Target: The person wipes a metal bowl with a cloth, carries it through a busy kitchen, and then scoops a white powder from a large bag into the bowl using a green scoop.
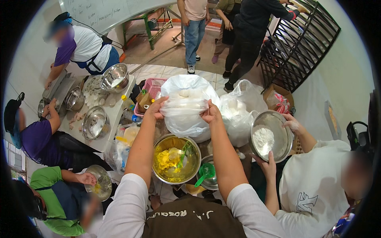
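Observation:
My left hand [155,108] and my right hand [211,112] grip opposite sides of the gathered rim of a large translucent plastic bag [187,123]. The film is stretched between them, and pale contents show dimly through it. Nearer my body stands a stainless steel bowl [157,174]. In it lie a lumpy yellow mixture [166,159] and a green utensil [186,151]. To its right, below my right forearm, a green measuring cup [206,171] rests on a smaller metal bowl [213,186].
At right, a person holds a metal bowl [281,142] of white powder [262,140]. More plastic bags [238,119] stand beside mine. Left, a table [126,92] bears steel bowls [95,122] and eggshells [93,92]. A pink basket [154,84] sits behind; several people surround me.

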A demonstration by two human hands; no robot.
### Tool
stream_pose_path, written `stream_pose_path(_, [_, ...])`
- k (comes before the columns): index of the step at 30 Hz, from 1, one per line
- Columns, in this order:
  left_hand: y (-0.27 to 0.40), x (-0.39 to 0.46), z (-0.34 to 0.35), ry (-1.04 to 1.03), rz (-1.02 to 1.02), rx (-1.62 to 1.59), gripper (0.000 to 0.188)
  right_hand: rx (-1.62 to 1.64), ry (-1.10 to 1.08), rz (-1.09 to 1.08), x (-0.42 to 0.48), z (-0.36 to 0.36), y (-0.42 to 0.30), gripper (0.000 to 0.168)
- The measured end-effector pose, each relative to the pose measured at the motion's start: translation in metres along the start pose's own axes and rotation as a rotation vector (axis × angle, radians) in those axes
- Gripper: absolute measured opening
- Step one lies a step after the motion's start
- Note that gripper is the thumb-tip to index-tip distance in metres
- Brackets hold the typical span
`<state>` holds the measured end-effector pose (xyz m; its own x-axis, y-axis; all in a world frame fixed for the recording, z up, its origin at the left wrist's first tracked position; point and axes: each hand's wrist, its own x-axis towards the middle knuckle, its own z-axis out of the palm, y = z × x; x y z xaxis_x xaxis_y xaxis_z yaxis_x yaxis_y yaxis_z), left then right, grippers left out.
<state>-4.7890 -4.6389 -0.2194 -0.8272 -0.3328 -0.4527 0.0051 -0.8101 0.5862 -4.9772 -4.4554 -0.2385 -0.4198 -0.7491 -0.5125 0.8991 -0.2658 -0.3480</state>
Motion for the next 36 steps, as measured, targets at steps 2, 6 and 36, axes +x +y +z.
stream_pose_path(2, [0.005,-0.01,0.014,-0.045,-0.003,0.222,0.047,0.078,0.072,-0.012,-0.003,0.002,-0.003,0.047])
stream_pose_path(6, [0.003,-0.022,0.03,0.23,0.18,1.041,0.062,-0.311,-0.007,-0.125,-0.015,0.018,0.0,0.056])
stream_pose_path(36, [-0.001,0.04,0.023,0.436,-0.025,-0.152,0.029,-0.586,-0.066,0.061,-0.004,-0.026,-0.007,0.035])
